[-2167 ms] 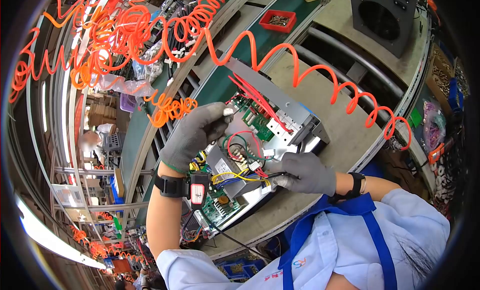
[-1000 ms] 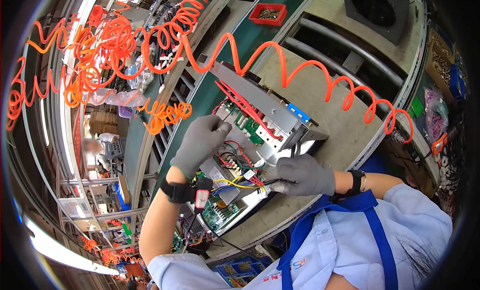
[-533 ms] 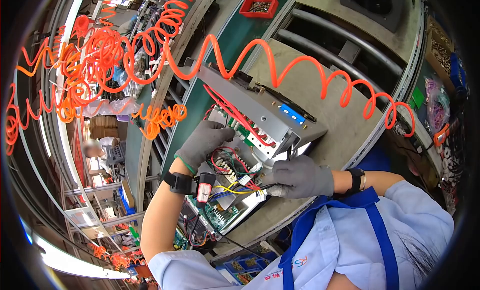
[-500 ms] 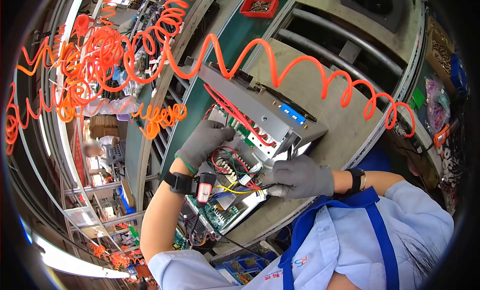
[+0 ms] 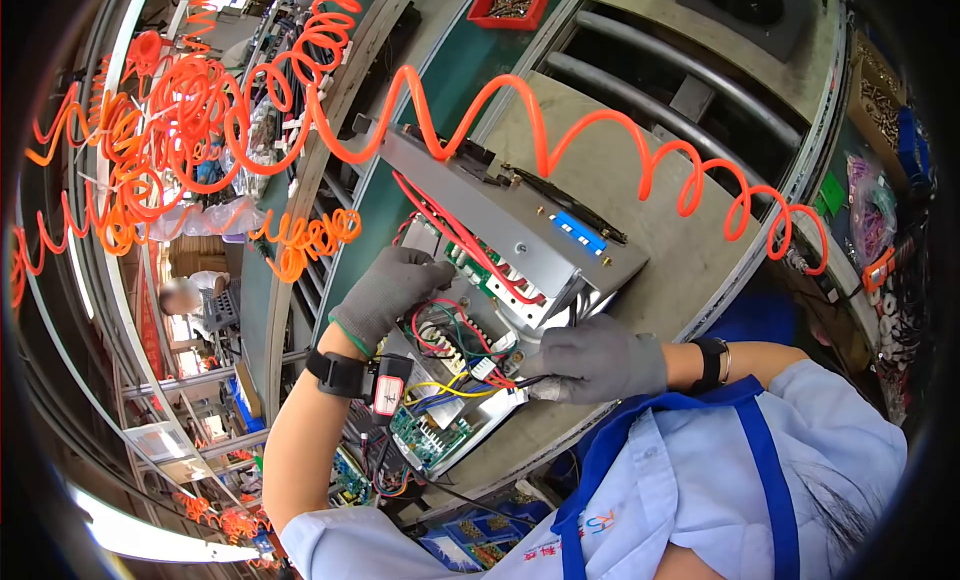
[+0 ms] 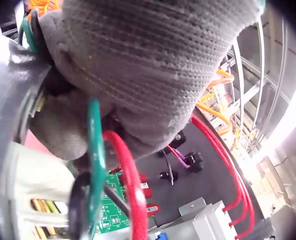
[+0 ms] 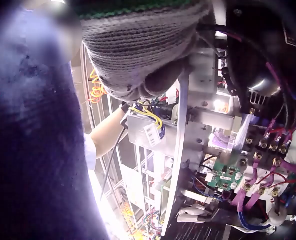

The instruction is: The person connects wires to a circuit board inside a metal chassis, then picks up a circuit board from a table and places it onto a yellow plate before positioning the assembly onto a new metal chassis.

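Note:
An electronics unit [image 5: 460, 210] in a grey metal housing lies on the worktop, its inside showing green circuit boards [image 5: 430, 435] and coloured wires. My gloved left hand [image 5: 392, 292] reaches over its far-left side, fingers bent down among the wires. In the left wrist view, a green wire [image 6: 95, 150] and a red wire [image 6: 130, 175] pass in front of those fingers; I cannot tell whether they hold something. My gloved right hand [image 5: 597, 360] grips a bundle of dark wires [image 5: 528, 381] at the near side, close to a white connector [image 5: 482, 368]. Its fingertips are mostly hidden.
A coiled orange air hose [image 5: 590, 130] hangs across above the unit. Behind stand a red bin [image 5: 508, 7] of screws, metal rollers [image 5: 640, 100] and a dark speaker-like box [image 5: 755, 15]. Boxes of small parts [image 5: 880, 110] line the right; a blue parts tray [image 5: 490, 528] sits below.
The head view has shifted, so the bin and unit appear farther left. My left hand has come down from above the boards to the wires. My right hand keeps its grip.

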### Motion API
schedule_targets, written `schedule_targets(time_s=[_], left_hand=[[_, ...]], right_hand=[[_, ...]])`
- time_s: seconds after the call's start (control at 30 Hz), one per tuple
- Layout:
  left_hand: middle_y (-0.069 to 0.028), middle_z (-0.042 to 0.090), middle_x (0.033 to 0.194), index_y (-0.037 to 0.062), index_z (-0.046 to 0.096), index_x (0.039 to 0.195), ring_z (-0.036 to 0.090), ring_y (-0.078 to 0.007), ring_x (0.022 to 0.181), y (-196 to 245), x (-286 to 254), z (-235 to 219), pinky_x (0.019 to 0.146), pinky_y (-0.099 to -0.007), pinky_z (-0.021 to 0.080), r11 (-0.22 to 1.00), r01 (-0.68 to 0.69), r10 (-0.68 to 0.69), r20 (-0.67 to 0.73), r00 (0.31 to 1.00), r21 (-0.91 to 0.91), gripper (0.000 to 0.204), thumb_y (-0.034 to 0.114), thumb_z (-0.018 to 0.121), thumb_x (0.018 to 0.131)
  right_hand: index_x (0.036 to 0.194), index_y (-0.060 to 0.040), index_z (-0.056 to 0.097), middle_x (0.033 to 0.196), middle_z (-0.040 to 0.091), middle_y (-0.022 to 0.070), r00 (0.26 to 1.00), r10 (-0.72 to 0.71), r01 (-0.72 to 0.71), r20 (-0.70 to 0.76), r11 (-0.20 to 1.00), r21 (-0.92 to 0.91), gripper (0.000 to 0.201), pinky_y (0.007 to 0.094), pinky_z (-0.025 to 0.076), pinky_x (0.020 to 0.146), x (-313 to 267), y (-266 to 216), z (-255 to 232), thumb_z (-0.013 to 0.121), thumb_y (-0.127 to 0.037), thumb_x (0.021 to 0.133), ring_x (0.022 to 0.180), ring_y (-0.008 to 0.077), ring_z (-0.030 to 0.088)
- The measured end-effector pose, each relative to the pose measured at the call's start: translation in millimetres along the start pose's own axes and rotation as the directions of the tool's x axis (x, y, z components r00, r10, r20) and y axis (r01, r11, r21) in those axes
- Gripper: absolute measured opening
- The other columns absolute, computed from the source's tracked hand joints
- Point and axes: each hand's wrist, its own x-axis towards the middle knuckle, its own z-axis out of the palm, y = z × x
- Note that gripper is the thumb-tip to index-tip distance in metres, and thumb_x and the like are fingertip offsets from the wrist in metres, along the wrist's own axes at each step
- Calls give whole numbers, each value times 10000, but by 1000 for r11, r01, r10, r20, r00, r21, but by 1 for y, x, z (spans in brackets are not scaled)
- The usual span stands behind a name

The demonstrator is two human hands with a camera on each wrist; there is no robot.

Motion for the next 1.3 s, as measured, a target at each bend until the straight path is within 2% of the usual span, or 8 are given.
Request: schedule_targets(time_s=[0.47,0.83,0.97,1.03,1.07,1.13,1.17,1.3], left_hand=[[-28,640,736,-47,683,899,580,-85,627,1,-2,11,580,-261,481,997,-14,12,-23,1000,-82,267,210,644,837],[-68,604,709,-36,636,822,580,-141,541,-4,16,10,503,-292,488,997,-74,74,1,997,16,360,319,688,844],[-103,636,759,-12,650,878,627,-193,657,4,-2,5,615,-346,509,974,-121,131,-38,991,193,332,310,703,817],[-126,674,890,39,664,966,642,-268,829,-1,-19,15,747,-383,497,808,-336,563,-465,683,484,313,300,708,798],[-126,674,890,39,664,966,642,-268,829,0,-34,15,747,-383,497,810,-337,563,-472,679,480,313,300,708,798],[-120,663,963,51,651,1091,631,-267,926,9,-72,14,817,-368,493,576,-731,817,-224,532,365,364,299,689,827],[-129,657,977,66,630,1128,620,-284,937,7,-79,16,865,-393,475,549,-771,820,-32,571,323,394,341,658,848],[-126,639,903,82,657,1081,605,-321,886,-11,-99,38,853,-419,453,564,-672,742,63,667,480,336,337,628,865]], right_hand=[[1063,-215,650,790,549,7,1000,0,0,24,1000,8,289,321,474,513,1,0,-1,741,-327,812,608,179,585],[1006,-190,671,844,636,48,998,68,-68,7,998,11,268,339,488,522,4,-8,-8,752,-267,762,634,206,619],[1022,-132,685,791,633,74,989,119,-115,-88,992,45,269,338,487,542,2,-19,-21,754,-173,765,637,225,618],[1034,-92,686,757,627,84,986,111,-99,-123,990,97,259,333,491,564,5,-25,-28,742,-130,784,647,236,620],[1039,-86,683,771,634,90,981,159,-148,-108,984,103,252,329,494,579,6,-27,-32,735,-130,796,652,237,621],[1040,-62,675,826,656,107,967,236,-224,-94,967,122,232,325,502,619,8,-32,-34,715,-119,820,663,249,617],[1040,-62,675,826,656,107,969,231,-220,-84,969,116,232,325,502,619,10,-35,-33,715,-119,820,663,249,617],[1063,-30,661,837,649,113,948,307,-296,-82,948,118,214,297,481,607,15,-45,-34,655,-113,866,655,193,604]])
